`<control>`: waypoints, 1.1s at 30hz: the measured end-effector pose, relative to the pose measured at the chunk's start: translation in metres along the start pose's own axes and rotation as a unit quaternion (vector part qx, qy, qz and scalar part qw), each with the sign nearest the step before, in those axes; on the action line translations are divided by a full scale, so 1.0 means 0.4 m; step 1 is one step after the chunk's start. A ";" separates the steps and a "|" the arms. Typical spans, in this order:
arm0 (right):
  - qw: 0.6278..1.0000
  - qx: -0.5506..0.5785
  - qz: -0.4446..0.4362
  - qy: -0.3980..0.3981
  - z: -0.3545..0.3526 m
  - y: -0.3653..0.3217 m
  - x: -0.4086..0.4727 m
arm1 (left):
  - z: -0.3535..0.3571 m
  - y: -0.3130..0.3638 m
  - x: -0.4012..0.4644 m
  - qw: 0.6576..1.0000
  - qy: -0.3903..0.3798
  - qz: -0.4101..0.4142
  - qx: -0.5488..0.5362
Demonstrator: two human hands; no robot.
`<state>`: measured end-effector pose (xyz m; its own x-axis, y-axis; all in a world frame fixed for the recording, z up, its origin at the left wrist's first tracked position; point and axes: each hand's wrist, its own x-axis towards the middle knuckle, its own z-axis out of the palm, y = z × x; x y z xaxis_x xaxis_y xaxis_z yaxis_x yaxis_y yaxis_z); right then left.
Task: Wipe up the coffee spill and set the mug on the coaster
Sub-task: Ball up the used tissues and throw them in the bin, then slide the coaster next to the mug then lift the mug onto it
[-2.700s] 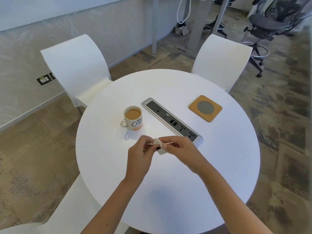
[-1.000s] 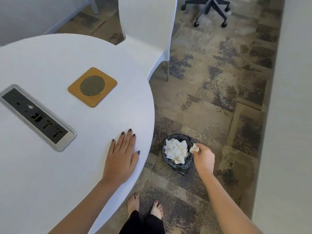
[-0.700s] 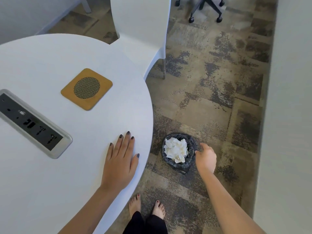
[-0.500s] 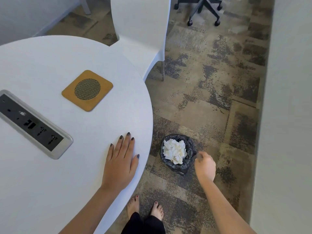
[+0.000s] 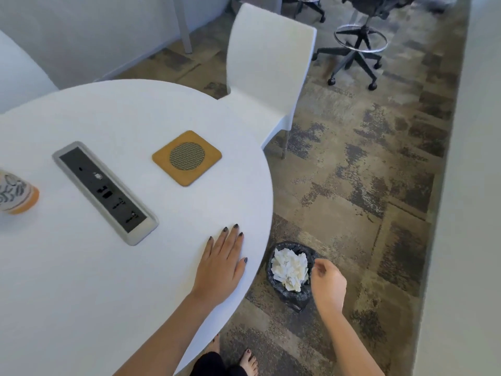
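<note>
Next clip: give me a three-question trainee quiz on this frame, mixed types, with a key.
1. True or false: the mug stands on the coaster.
2. The left hand is: A) gripping the mug B) lying flat on the table C) in the bin.
3. Fill in: the right hand hangs beside the bin, holding ____.

Key: 1 false, the coaster is bare; 2 B; 3 nothing.
</note>
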<state>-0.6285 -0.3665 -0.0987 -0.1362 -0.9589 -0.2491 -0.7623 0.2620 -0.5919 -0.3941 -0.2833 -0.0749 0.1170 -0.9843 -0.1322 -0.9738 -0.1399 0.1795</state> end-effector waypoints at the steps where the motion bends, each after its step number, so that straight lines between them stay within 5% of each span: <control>1: 1.000 0.003 -0.015 0.004 0.001 -0.025 -0.001 | -0.008 0.000 -0.005 1.000 -0.005 -0.009 -0.005; 11: 0.984 0.058 -0.156 -0.065 0.050 -0.346 -0.081 | -0.093 -0.162 -0.176 0.981 0.048 -0.167 -0.083; 22: 0.937 0.084 -0.271 -0.203 0.270 -0.695 -0.299 | -0.217 -0.570 -0.379 0.882 0.226 -0.349 -0.223; 27: 0.927 0.037 -0.288 -0.239 0.416 -0.837 -0.385 | -0.280 -0.760 -0.412 0.856 0.271 -0.357 -0.258; 33: 0.939 -0.034 -0.251 -0.233 0.553 -0.915 -0.418 | -0.288 -0.870 -0.421 0.874 0.236 -0.316 -0.283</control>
<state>-0.1867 -0.2780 -0.0099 0.5305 -0.8036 -0.2699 -0.6970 -0.2322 -0.6784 -0.0522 -0.0813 -0.0028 0.7941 -0.6077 0.0143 -0.4491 -0.5708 0.6874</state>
